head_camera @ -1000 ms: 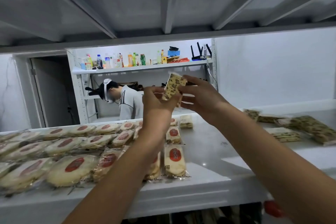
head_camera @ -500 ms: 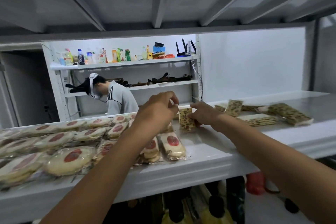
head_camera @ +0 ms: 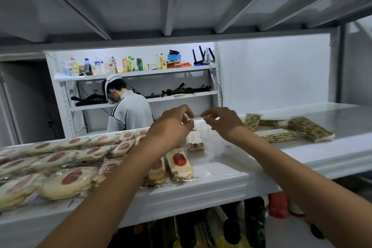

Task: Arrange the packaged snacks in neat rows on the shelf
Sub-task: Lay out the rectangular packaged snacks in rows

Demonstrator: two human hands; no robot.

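Both hands hang with fingers loosely curled, holding nothing visible: left hand (head_camera: 173, 125), right hand (head_camera: 221, 122). The speckled snack packet (head_camera: 194, 140) lies flat on the shelf (head_camera: 231, 175), just below and between them, closest to the left fingertips; whether they touch it is unclear. It looks light, slippery-wrapped and probably brittle, so pinch its long edges. Red-labelled packets (head_camera: 179, 165) lie left and nearer.

Bare forearms (head_camera: 112, 187), no sleeves, end in left hand (head_camera: 171, 125) and right hand (head_camera: 223, 122).
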